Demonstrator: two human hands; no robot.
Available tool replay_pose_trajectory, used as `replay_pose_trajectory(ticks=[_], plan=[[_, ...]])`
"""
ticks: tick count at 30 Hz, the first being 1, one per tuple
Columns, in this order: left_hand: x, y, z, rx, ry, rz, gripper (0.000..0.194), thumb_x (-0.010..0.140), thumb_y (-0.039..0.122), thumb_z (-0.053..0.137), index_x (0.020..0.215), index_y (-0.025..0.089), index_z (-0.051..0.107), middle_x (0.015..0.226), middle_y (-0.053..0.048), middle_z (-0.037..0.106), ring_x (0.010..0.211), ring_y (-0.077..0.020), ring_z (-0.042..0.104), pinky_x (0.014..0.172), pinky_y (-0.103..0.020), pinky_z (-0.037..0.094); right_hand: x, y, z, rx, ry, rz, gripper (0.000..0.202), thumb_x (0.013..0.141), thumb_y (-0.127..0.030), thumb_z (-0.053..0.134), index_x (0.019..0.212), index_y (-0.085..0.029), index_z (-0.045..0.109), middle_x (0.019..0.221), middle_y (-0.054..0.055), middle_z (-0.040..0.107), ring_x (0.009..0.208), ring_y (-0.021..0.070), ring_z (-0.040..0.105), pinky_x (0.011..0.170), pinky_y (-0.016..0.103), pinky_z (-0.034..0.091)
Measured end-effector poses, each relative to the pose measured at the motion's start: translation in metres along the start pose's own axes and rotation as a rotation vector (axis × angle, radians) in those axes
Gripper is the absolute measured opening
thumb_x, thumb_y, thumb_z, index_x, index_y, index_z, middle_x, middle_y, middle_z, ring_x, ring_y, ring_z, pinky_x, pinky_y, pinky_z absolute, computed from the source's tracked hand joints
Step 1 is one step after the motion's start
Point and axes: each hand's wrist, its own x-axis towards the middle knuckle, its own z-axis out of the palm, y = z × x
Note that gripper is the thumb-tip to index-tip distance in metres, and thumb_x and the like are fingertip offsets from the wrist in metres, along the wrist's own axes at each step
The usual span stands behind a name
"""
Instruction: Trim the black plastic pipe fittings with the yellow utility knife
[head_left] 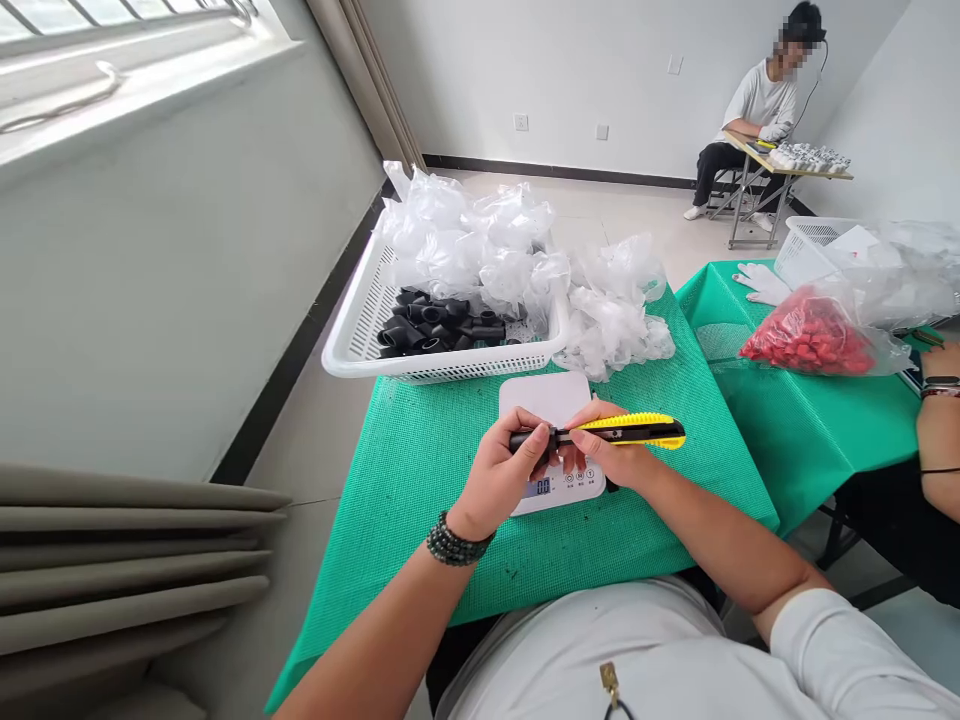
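Between the fingers of my left hand [512, 455] is a black pipe fitting [522, 440], its rounded end pointing left. My right hand [609, 452] grips a yellow and black utility knife [637, 430], whose blade end meets the fitting's right end. Both hands are close together above a white digital scale [546, 392], and its display reads 0.0. Part of the scale is hidden behind my hands. Beyond it, a white plastic basket [450, 368] holds many similar black fittings [431, 325] and clear plastic bags [472, 225].
More crumpled plastic bags [619, 310] lie right of the basket on the green-covered table [420, 480]. A second green table [795, 420] carries a bag of red pieces [814, 335], a glove [763, 282] and another basket [810, 240]. A person's arm [941, 430] rests there; another person [761, 110] sits far back.
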Motion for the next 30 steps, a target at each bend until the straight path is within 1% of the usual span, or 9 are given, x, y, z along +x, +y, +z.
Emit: replay_pose_trajectory(ticks=[7, 10, 13, 15, 18, 21, 23, 27, 30], plan=[[0.004, 0.008, -0.002, -0.291, -0.118, -0.266, 0.060, 0.077, 0.065, 0.087, 0.082, 0.021, 0.047, 0.056, 0.005, 0.058, 0.041, -0.0025, 0.033, 0.043, -0.014, 0.027, -0.003, 0.007, -0.004, -0.311, 0.036, -0.186, 0.029, 0.095, -0.053, 0.071, 0.099, -0.024, 0.071, 0.076, 0.000, 0.075, 0.064, 0.0148, 0.070, 0.060, 0.029, 0.057], [0.001, 0.012, -0.005, -0.251, -0.180, -0.242, 0.061, 0.075, 0.065, 0.089, 0.096, 0.020, 0.054, 0.063, 0.004, 0.061, 0.047, -0.0048, 0.043, 0.047, -0.016, 0.034, -0.003, 0.008, -0.005, -0.277, 0.090, -0.180, 0.029, 0.096, -0.053, 0.071, 0.097, -0.024, 0.069, 0.071, -0.002, 0.074, 0.059, 0.0139, 0.067, 0.057, 0.028, 0.055], [-0.003, 0.012, -0.004, -0.105, -0.224, -0.104, 0.065, 0.074, 0.059, 0.093, 0.111, 0.021, 0.055, 0.079, 0.002, 0.067, 0.055, -0.0079, 0.054, 0.051, -0.020, 0.044, -0.003, 0.004, -0.005, -0.133, 0.117, -0.080, 0.037, 0.093, -0.060, 0.072, 0.093, -0.024, 0.064, 0.064, -0.004, 0.071, 0.051, 0.0128, 0.064, 0.051, 0.026, 0.052], [-0.005, 0.009, -0.003, 0.058, -0.209, 0.044, 0.052, 0.082, 0.050, 0.089, 0.110, 0.022, 0.056, 0.083, 0.001, 0.068, 0.058, -0.0090, 0.057, 0.053, -0.021, 0.048, -0.005, 0.001, -0.003, -0.072, 0.117, -0.060, 0.039, 0.091, -0.061, 0.074, 0.092, -0.024, 0.063, 0.062, -0.004, 0.071, 0.049, 0.0124, 0.063, 0.049, 0.025, 0.051], [-0.005, 0.004, -0.004, 0.371, -0.138, 0.353, 0.032, 0.090, 0.037, 0.082, 0.110, 0.021, 0.062, 0.081, 0.001, 0.072, 0.062, -0.0116, 0.064, 0.059, -0.023, 0.053, -0.008, -0.001, 0.001, -0.057, 0.118, -0.069, 0.036, 0.091, -0.058, 0.076, 0.093, -0.023, 0.065, 0.062, -0.004, 0.070, 0.049, 0.0116, 0.062, 0.050, 0.024, 0.051], [-0.002, -0.001, -0.008, 0.683, -0.067, 0.666, 0.027, 0.094, 0.032, 0.079, 0.117, 0.021, 0.068, 0.090, -0.004, 0.077, 0.074, -0.0153, 0.072, 0.066, -0.025, 0.058, -0.009, -0.001, 0.004, -0.050, 0.135, -0.066, 0.037, 0.089, -0.058, 0.077, 0.091, -0.023, 0.067, 0.061, -0.004, 0.068, 0.049, 0.0112, 0.060, 0.050, 0.024, 0.050], [-0.001, -0.002, -0.011, 0.839, -0.038, 0.813, 0.027, 0.099, 0.033, 0.074, 0.121, 0.020, 0.069, 0.097, -0.008, 0.078, 0.081, -0.0178, 0.075, 0.070, -0.027, 0.060, -0.008, 0.000, 0.004, -0.030, 0.141, -0.064, 0.038, 0.088, -0.059, 0.078, 0.088, -0.023, 0.067, 0.059, -0.005, 0.065, 0.048, 0.0109, 0.058, 0.049, 0.024, 0.049], [-0.003, -0.001, -0.013, 0.959, -0.017, 0.929, 0.026, 0.103, 0.037, 0.068, 0.123, 0.019, 0.070, 0.097, -0.011, 0.080, 0.082, -0.0213, 0.077, 0.071, -0.030, 0.061, -0.005, -0.001, 0.003, -0.041, 0.143, -0.073, 0.039, 0.087, -0.060, 0.078, 0.086, -0.023, 0.068, 0.060, -0.006, 0.062, 0.047, 0.0100, 0.054, 0.047, 0.024, 0.045], [-0.007, 0.001, -0.012, 0.858, -0.019, 0.827, 0.020, 0.101, 0.037, 0.070, 0.114, 0.022, 0.074, 0.094, -0.009, 0.082, 0.079, -0.0207, 0.077, 0.071, -0.029, 0.060, -0.005, -0.005, 0.002, -0.144, 0.124, -0.130, 0.038, 0.087, -0.060, 0.078, 0.084, -0.023, 0.071, 0.069, -0.003, 0.064, 0.052, 0.0099, 0.053, 0.053, 0.026, 0.048]])
